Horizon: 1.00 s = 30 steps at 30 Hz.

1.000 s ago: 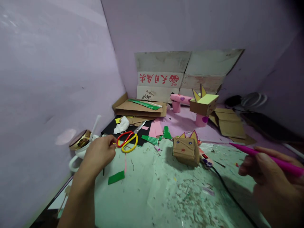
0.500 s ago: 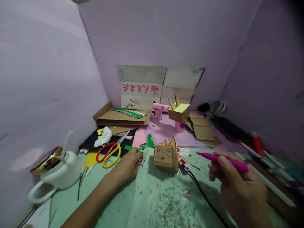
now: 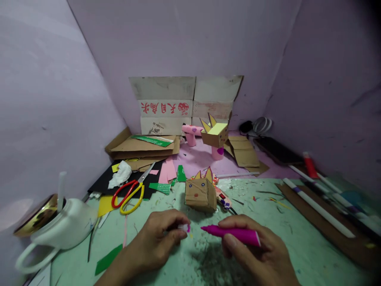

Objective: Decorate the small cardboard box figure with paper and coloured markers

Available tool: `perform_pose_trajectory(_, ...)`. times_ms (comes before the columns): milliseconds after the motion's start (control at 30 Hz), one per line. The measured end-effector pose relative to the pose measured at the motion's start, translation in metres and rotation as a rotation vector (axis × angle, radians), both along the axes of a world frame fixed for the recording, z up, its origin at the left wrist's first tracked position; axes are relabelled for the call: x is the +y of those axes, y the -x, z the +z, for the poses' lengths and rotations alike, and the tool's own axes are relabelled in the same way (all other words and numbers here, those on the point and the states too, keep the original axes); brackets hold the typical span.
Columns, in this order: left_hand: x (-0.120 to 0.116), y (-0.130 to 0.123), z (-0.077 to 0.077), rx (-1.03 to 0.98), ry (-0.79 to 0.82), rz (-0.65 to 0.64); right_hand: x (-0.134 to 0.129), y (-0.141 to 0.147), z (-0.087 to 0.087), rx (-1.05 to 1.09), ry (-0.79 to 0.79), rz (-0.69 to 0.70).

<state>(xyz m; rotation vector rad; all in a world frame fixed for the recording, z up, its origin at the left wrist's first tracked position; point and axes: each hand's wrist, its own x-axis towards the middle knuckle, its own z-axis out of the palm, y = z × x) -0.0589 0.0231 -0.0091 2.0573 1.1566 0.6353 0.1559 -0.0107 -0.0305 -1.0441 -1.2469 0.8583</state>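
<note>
My right hand (image 3: 253, 246) grips a magenta marker (image 3: 238, 234), its tip pointing left. Between the thumb and fingers of my left hand (image 3: 162, 238) is a small white piece with a magenta edge (image 3: 185, 227); the fingers partly hide it. A short gap separates the marker tip from this piece. Just behind both hands sits a small brown cardboard animal head (image 3: 200, 194) with drawn eyes, a nose and yellow pointed ears.
Red-and-yellow scissors (image 3: 131, 194) and a white teapot-shaped vessel (image 3: 68, 226) are on the left. Behind stands a cardboard animal with a pink body (image 3: 218, 153). White markers (image 3: 318, 208) lie right, near a dark phone-like slab (image 3: 278, 150). A glue gun (image 3: 224, 199) is behind the head.
My left hand has come nearer and lifts the small white piece into view. My right hand has moved left, bringing the marker tip close to it. The camera view has shifted slightly.
</note>
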Motion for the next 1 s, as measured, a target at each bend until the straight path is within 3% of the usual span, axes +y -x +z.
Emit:
perform_pose_trajectory(200,-0.001,-0.002,-0.001,-0.056,0.0,-0.036,0.004,-0.003,-0.005,-0.082,-0.105,0.059)
perform_pose_trajectory(400,-0.001,-0.007,0.002,-0.075,0.002,-0.084,0.008,-0.007,-0.004,-0.242,-0.36,0.138)
perform_pose_trajectory(600,-0.002,-0.008,0.002,-0.074,-0.005,-0.09,0.008,-0.006,-0.003,-0.278,-0.417,0.185)
perform_pose_trajectory(767,-0.001,-0.008,0.0,-0.079,-0.066,-0.097,0.008,-0.005,-0.009,-0.281,-0.396,0.163)
perform_pose_trajectory(1000,-0.002,-0.01,0.0,-0.075,-0.147,-0.071,0.007,-0.005,-0.009,-0.238,-0.146,0.275)
